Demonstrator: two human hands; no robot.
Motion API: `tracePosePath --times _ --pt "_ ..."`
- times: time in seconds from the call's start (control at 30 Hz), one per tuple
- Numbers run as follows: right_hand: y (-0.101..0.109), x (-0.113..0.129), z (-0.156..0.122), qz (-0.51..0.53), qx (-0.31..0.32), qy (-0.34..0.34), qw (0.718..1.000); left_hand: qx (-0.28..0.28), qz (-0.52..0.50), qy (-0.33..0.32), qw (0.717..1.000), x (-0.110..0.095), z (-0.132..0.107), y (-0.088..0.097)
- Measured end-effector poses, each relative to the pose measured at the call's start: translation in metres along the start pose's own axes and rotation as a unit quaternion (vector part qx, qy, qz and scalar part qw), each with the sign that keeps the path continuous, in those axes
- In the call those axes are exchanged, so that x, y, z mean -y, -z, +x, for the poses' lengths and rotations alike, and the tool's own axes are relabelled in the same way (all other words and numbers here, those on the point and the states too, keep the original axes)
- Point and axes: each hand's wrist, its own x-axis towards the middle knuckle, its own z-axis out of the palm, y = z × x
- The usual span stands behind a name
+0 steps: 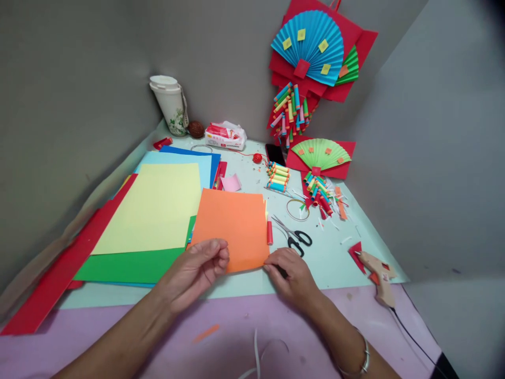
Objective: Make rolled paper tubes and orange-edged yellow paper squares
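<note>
A sheet of orange paper (232,221) lies in front of me, overlapping the paper stack on its left. My right hand (292,276) pinches its lower right corner between thumb and fingers. Over the sheet's lower left part is my left hand (201,268), its fingers curled in and thumb against them; whether anything small is inside cannot be seen. Just right of the orange paper lie a small red paper roll (270,232) and scissors (292,236) with black handles, close above my right hand.
Left is a stack with pale yellow paper (153,205) and green paper (130,267). A glue gun (376,271) rests at the right, its cord trailing off. Behind are a cup (169,105), a tissue pack (225,136), a phone (275,155) and fan decorations (311,45).
</note>
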Motion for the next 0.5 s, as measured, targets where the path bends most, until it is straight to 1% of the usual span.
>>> tracePosePath --times 0.07,0.17,0.27,0.33,0.4,0.43,0.47,0.5 --pt "0.000 0.000 -0.001 0.004 0.000 -0.004 1.000 0.019 -0.005 -0.004 1.000 0.000 -0.001 0.001" --pt "0.000 -0.001 -0.001 0.005 0.001 -0.002 1.000 0.072 0.005 -0.033 0.997 -0.001 -0.003 0.000" --pt "0.000 0.000 -0.001 -0.002 -0.001 0.002 1.000 0.120 0.066 -0.064 0.989 -0.002 -0.007 -0.003" --pt "0.001 0.000 0.000 -0.006 -0.004 0.004 1.000 0.150 0.137 -0.080 0.976 0.001 -0.013 -0.005" --pt "0.001 0.001 0.000 -0.006 -0.005 0.002 1.000 0.189 0.239 -0.086 0.949 0.007 -0.023 -0.008" --pt "0.001 0.001 0.000 -0.006 -0.005 0.000 1.000 0.218 0.298 -0.087 0.925 0.011 -0.028 -0.010" --pt "0.000 0.001 0.000 -0.005 -0.005 -0.002 1.000 0.226 0.373 -0.078 0.896 0.015 -0.032 -0.011" --pt "0.000 0.000 0.000 -0.005 -0.005 -0.003 1.000 0.235 0.447 -0.091 0.859 0.019 -0.036 -0.013"
